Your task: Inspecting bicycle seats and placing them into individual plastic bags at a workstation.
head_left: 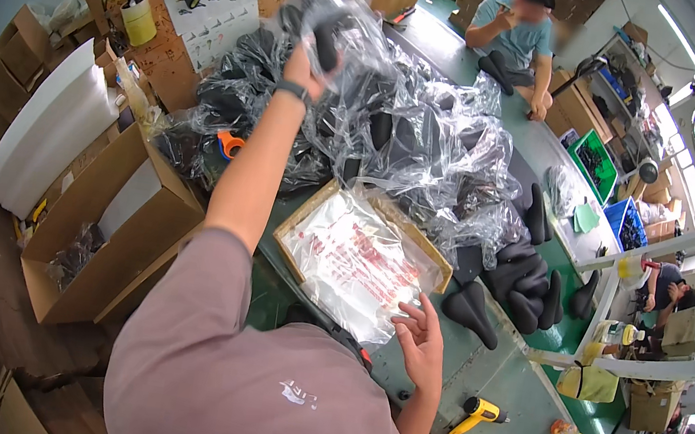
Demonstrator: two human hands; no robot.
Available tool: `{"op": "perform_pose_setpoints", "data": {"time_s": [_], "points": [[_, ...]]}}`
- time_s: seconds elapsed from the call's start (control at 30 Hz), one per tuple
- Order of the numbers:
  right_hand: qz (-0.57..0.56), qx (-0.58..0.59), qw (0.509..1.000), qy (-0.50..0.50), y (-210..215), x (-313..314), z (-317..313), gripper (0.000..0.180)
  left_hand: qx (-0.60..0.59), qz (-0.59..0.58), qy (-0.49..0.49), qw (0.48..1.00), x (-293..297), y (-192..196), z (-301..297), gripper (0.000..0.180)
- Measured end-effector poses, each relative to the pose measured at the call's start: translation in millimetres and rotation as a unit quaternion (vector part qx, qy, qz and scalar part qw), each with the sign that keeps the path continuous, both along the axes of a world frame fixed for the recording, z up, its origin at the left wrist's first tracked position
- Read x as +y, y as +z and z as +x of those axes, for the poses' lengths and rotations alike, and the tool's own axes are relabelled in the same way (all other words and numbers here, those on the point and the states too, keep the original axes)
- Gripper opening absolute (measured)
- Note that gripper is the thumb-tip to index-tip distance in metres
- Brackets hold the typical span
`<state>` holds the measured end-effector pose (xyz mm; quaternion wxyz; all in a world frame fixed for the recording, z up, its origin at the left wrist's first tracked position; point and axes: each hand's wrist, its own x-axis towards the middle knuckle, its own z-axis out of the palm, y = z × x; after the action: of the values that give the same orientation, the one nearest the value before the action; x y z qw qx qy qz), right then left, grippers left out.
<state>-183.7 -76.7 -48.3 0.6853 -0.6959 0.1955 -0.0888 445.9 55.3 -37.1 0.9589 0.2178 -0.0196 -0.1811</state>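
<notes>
My left hand (308, 75) is stretched out far ahead, closed on a black bicycle saddle in a clear plastic bag (333, 22), blurred by motion. Below and beside it lies a big heap of bagged saddles (419, 156). My right hand (420, 343) hovers at the lower right edge of a stack of clear plastic bags (359, 259) with red print, its fingers apart. Whether the fingertips touch the top bag I cannot tell. The bags lie in a shallow cardboard box (299, 212) in front of me. Bare black saddles (471, 313) lie to its right.
An orange tape dispenser (230, 145) sits left of the heap. A yellow heat gun (478, 416) rests on the table at right. An open cardboard carton (106, 239) stands at left. Across the table sits another person (513, 40); green (593, 164) and blue crates (625, 224) stand beyond.
</notes>
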Motion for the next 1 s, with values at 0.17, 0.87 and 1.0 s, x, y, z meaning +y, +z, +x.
{"op": "perform_pose_setpoints", "data": {"time_s": [0.17, 0.87, 1.0], "points": [[0.014, 0.213, 0.975, -0.069, -127, -35, -105, 0.078, -0.093, 0.305, 0.185, 0.93, -87, -63, -60, 0.063], [-0.308, 0.58, 0.743, -0.131, -312, -364, -174, 0.093, -0.63, 0.492, -0.443, 0.406, -176, -209, -498, 0.039], [-0.186, 0.46, 0.833, -0.247, -278, -292, -146, 0.087, -0.568, 0.47, -0.503, 0.45, -191, -203, -511, 0.041]]}}
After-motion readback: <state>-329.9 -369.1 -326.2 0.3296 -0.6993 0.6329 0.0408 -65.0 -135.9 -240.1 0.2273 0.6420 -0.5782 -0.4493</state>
